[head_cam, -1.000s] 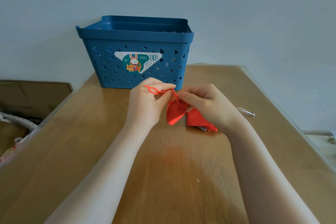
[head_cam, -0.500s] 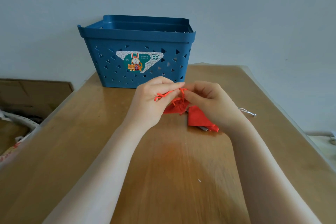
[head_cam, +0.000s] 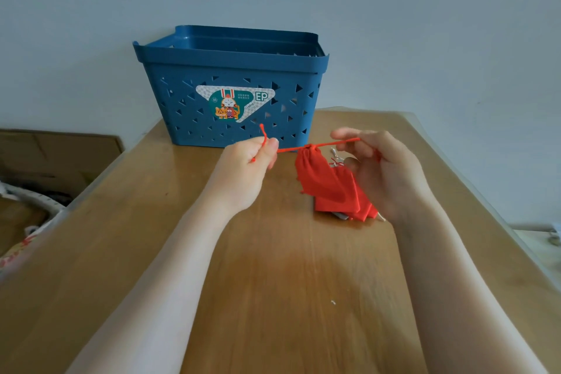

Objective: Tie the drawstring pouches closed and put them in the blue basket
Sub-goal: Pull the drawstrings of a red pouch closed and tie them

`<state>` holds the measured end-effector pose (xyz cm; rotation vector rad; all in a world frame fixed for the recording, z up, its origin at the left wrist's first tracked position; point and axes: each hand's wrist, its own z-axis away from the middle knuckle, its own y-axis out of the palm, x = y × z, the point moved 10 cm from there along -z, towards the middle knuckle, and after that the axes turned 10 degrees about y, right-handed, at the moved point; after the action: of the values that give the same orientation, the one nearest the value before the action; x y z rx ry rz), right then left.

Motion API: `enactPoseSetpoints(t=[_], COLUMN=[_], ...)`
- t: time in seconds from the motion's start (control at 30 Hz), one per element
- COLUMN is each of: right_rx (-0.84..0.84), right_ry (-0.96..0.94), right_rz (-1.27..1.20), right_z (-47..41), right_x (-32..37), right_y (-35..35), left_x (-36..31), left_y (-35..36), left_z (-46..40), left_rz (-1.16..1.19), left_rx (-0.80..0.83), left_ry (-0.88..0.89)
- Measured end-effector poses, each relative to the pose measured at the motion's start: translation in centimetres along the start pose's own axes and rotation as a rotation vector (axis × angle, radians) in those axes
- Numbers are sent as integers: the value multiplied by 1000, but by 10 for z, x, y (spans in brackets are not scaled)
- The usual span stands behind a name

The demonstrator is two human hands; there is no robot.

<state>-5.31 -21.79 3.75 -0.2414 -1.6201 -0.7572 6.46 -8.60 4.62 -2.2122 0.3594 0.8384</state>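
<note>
A red drawstring pouch (head_cam: 318, 179) hangs from its red cord (head_cam: 291, 149), which is stretched taut between my hands above the wooden table (head_cam: 273, 297). My left hand (head_cam: 249, 167) pinches the cord's left end, and my right hand (head_cam: 379, 167) pinches the right end. The pouch's neck is gathered tight at the cord. Another red pouch (head_cam: 352, 203) lies on the table just below, partly hidden by the hanging one and my right hand. The blue basket (head_cam: 233, 67) stands at the table's far edge, behind my hands.
A small grey item (head_cam: 341, 215) peeks out under the lying pouch. White cord ends (head_cam: 335, 153) show beside my right fingers. A cardboard box (head_cam: 45, 158) sits on the floor to the left. The wall is close behind the basket.
My hands were together at the pouch's mouth; they have pulled apart sideways, drawing the cord taut and gathering the neck shut.
</note>
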Motion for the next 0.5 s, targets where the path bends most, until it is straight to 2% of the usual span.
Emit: enactPoseSetpoints(t=[0.07, 0.13, 0.2, 0.33, 0.5], right_rx=[65, 98, 73, -41, 84], right_ry=[43, 63, 63, -5, -237], right_rz=[-159, -156, 0, 470, 846], right_z=[0, 1, 1, 2, 15], right_x=[-7, -12, -18, -22, -16], right_y=[9, 18, 20, 23, 65], left_x=[4, 6, 8, 3, -1], left_y=[10, 13, 9, 9, 7], left_z=[1, 3, 3, 4, 3], left_rz=[68, 140, 211, 388, 428], left_rx=[36, 23, -30, -82, -138], left_ry=[-31, -71, -105, -172, -148])
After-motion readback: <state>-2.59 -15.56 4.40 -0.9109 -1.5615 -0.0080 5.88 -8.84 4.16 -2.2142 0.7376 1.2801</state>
